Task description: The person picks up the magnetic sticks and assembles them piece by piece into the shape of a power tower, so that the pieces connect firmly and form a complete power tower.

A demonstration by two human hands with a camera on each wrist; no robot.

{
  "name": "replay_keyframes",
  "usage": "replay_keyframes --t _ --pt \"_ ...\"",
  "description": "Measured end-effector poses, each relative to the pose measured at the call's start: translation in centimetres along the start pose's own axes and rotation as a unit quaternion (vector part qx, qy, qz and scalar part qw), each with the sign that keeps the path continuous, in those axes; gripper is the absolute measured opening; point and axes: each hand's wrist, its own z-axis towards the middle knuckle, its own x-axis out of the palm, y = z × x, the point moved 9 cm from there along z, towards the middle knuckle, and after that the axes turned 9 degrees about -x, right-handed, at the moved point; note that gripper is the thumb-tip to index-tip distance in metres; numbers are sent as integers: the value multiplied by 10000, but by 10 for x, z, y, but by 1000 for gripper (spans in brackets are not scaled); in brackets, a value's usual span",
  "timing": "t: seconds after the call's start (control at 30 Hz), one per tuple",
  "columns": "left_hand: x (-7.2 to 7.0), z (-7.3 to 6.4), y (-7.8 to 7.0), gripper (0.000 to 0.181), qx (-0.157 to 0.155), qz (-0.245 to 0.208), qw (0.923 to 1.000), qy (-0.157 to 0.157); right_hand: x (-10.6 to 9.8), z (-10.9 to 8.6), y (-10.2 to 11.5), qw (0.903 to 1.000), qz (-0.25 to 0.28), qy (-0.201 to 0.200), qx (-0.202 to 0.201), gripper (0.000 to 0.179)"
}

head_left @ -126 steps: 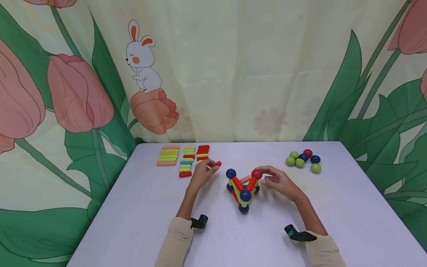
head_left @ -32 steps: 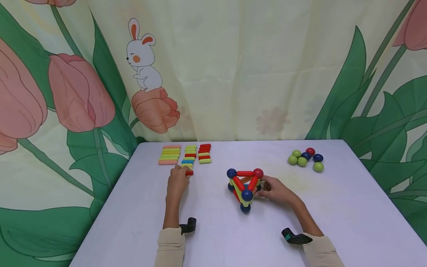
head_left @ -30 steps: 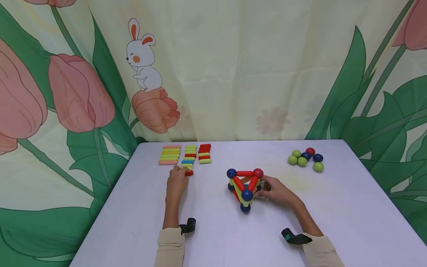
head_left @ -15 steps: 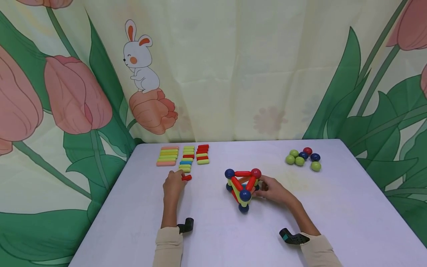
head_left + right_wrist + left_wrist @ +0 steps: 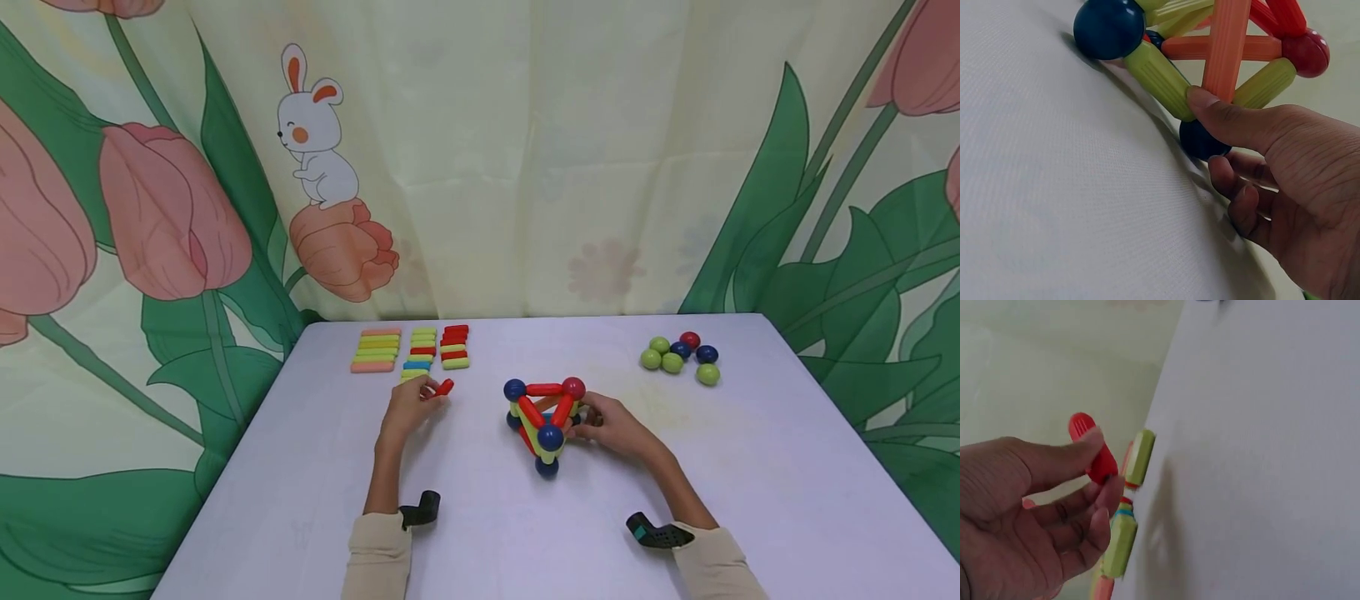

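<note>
Between thumb and fingertips my left hand [image 5: 411, 407] pinches a short red rod [image 5: 1094, 449], held above the table just in front of the rod rows. A ball-and-rod frame [image 5: 550, 437] stands at the middle of the table, with dark blue balls, one red ball and red, green, orange and blue rods. At its right side my right hand [image 5: 617, 425] grips a lower corner. In the right wrist view the thumb presses by the foot of an orange rod [image 5: 1227, 50], and the fingers curl near a dark blue ball [image 5: 1200, 140].
Left of the frame lie rows of rods: long yellow and orange ones [image 5: 377, 351], mixed short ones [image 5: 422, 344], and red and green ones [image 5: 454, 347]. Loose green, blue and red balls [image 5: 672, 362] sit at the back right. A printed curtain [image 5: 480, 167] hangs behind the table.
A red rod now joins the frame's blue and red top balls. My left hand has taken another red rod from the front of the middle row and lifted it rightward. My right hand stays at the frame.
</note>
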Motion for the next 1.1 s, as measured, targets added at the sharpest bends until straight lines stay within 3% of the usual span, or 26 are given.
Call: replay_keyframes --t 0.1,0.23,0.37,0.6,0.83,1.1 --pt "6 -4 -19 30 457 -667 9964 272 0 0 -1 10000 -1 -21 21 52" --pt "14 -15 -49 35 980 -1508 9815 653 -1 1 0 10000 -23 -54 22 50" --pt "21 -30 -77 38 1410 -1826 9694 838 -1 1 -1 9999 -100 -65 -22 51" --pt "26 -45 -105 38 1856 -1694 9657 656 0 0 -2 9998 -162 -69 -40 50" --pt "39 -48 -108 39 2120 -1157 9689 544 2 0 1 9998 -172 -44 -35 49" --pt "38 -53 -119 43 2406 -826 9659 480 2 0 3 9991 -336 47 -272 48"
